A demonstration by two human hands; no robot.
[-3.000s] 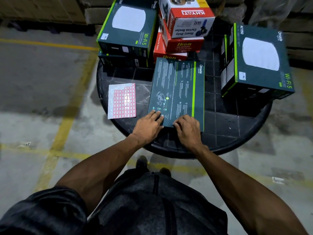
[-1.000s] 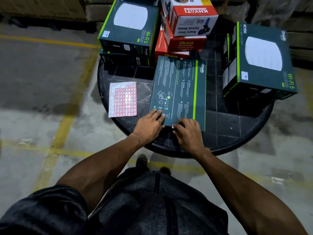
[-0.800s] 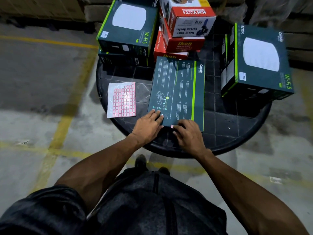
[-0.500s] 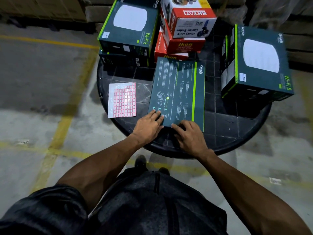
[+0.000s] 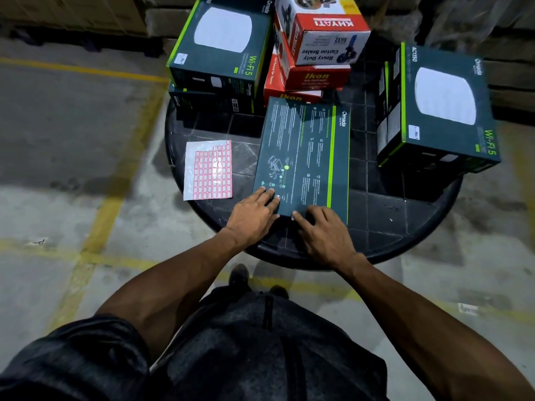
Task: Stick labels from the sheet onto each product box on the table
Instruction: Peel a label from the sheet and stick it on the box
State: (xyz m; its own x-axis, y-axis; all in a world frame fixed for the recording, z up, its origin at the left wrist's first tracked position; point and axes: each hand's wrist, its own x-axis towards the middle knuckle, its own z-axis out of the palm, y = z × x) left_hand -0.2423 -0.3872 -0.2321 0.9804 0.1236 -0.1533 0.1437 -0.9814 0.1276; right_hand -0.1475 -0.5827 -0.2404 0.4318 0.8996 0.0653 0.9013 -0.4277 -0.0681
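Midway through, by the look. Two Wi-Fi boxes, far left (image 5: 223, 44) and right (image 5: 440, 105), already labelled. Flat box (image 5: 304, 157) central on worktop (image 5: 405, 221), left hand (image 5: 254, 211) spread steadying, right hand (image 5: 324, 230) fingers pressing label (image 5: 293, 217) at near edge. Label sheet (image 5: 208, 170) left. Red boxes (image 5: 315, 73) apparently unlabelled.

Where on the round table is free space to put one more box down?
Free: near right table, between flat box and right Wi-Fi box. Small gap behind the label sheet. Crowded at the back: Wi-Fi stack, red boxes.
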